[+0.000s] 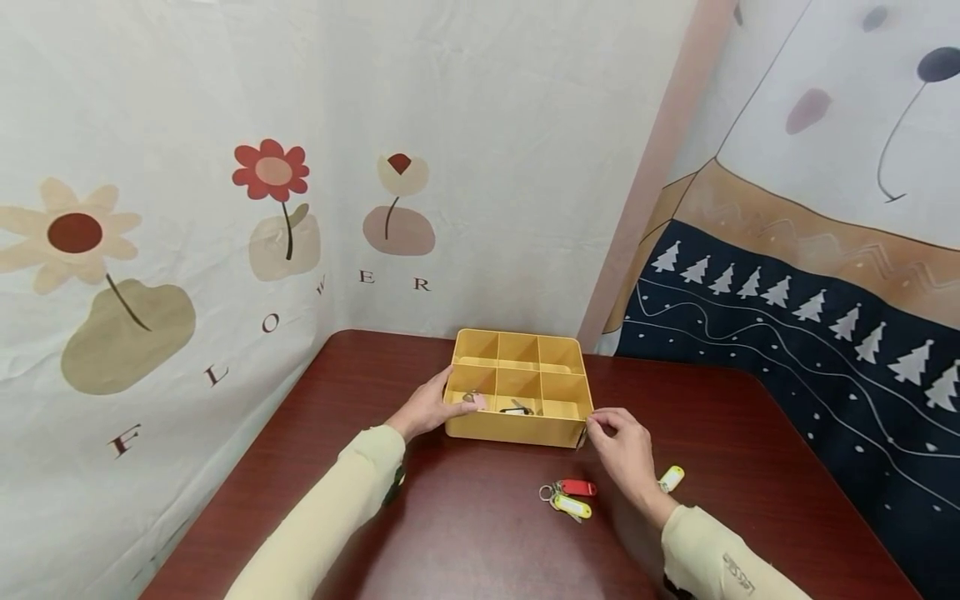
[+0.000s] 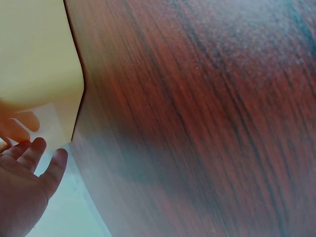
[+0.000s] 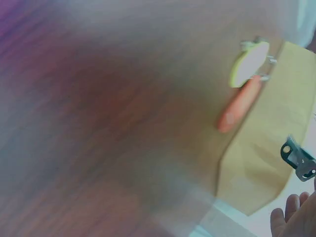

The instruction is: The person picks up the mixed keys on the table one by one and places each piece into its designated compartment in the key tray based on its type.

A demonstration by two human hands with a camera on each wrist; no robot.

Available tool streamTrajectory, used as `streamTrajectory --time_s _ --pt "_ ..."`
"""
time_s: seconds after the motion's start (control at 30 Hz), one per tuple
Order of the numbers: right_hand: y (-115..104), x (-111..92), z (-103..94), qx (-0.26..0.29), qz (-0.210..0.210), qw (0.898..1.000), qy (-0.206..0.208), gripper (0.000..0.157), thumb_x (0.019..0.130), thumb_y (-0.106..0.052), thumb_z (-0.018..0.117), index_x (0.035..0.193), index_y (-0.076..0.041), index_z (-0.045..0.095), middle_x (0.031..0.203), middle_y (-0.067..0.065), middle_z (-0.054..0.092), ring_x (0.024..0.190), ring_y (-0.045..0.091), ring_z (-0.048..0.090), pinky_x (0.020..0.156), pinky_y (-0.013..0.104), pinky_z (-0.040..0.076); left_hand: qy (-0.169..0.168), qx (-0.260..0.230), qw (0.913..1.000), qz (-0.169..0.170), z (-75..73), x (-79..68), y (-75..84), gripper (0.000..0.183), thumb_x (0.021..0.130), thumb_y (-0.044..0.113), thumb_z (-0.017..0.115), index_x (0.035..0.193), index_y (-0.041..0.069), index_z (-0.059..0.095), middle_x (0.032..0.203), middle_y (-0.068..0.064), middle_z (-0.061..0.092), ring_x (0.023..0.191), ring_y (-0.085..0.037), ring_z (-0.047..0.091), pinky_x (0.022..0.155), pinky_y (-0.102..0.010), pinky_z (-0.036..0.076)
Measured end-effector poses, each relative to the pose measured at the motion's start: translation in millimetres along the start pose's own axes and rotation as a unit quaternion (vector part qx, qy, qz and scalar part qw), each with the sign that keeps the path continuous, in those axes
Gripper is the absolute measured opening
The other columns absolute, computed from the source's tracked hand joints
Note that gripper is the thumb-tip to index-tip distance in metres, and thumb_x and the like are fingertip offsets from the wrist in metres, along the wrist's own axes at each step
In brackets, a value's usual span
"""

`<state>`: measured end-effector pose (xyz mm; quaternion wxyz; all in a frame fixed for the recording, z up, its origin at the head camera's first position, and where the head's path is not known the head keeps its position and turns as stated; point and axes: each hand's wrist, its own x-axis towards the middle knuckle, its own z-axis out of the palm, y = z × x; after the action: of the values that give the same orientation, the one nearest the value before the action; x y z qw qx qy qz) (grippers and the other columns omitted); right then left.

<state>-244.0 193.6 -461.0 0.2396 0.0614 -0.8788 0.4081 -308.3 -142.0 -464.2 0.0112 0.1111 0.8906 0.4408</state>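
Observation:
A yellow organizer box (image 1: 517, 430) with six compartments stands on the table. My left hand (image 1: 429, 407) holds its left wall, thumb over the front-left rim and fingers along the outside. At the box's front right corner, my right hand (image 1: 627, 450) pinches a key with a black tag (image 3: 297, 157), which hangs outside the front wall. Inside the front left compartment lies a key with a pink tag (image 1: 478, 401). The front middle one holds a key with a black-edged tag (image 1: 516, 410).
On the table (image 1: 465, 533), in front of the box, lie keys with a red tag (image 1: 577, 487) and a yellow tag (image 1: 572, 507). Another yellow tag (image 1: 672, 477) lies beside my right wrist. A printed cloth (image 1: 480, 167) hangs close behind the table.

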Motion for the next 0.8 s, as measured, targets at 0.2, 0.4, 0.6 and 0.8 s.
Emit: streamTrajectory --time_s 0.2,0.4,0.6,0.8 --pt "-23 13 0.4 0.042 0.036 0.998 0.021 0.013 0.091 -0.015 0.071 0.088 -0.004 0.078 0.1 0.004 0.071 0.097 0.021 0.065 0.085 0.034 0.046 0.006 0.009 0.9999 0.009 0.3 0.5 -0.5 0.092 0.083 0.038 0.082 0.155 0.013 0.031 0.146 -0.016 0.047 0.128 -0.035 0.048 0.107 -0.05 0.035" --pt "-45 28 12.6 0.077 0.058 0.994 0.041 0.014 0.091 -0.016 0.071 0.09 -0.004 0.078 0.102 0.006 0.071 0.094 0.022 0.063 0.081 0.037 0.047 0.005 0.006 1.0 0.001 0.8 1.2 -1.5 0.092 0.082 0.038 0.082 0.155 0.012 0.032 0.143 -0.015 0.051 0.122 -0.034 0.051 0.105 -0.05 0.037" --pt "-60 44 31.8 0.093 0.079 0.991 0.049 0.018 0.091 -0.022 0.068 0.093 -0.007 0.079 0.101 0.005 0.07 0.09 0.021 0.061 0.077 0.035 0.045 0.004 0.005 1.0 -0.006 0.4 0.4 -1.3 0.095 0.082 0.041 0.082 0.156 0.014 0.03 0.146 -0.015 0.048 0.124 -0.034 0.05 0.107 -0.05 0.035" --pt "-66 55 50.7 0.1 0.094 0.99 0.045 0.021 0.092 -0.023 0.065 0.094 -0.008 0.079 0.099 0.006 0.069 0.091 0.023 0.06 0.078 0.038 0.045 0.003 0.001 1.0 -0.009 1.1 2.9 -2.4 0.1 0.08 0.047 0.081 0.157 0.013 0.027 0.147 -0.016 0.047 0.125 -0.034 0.049 0.107 -0.051 0.036"
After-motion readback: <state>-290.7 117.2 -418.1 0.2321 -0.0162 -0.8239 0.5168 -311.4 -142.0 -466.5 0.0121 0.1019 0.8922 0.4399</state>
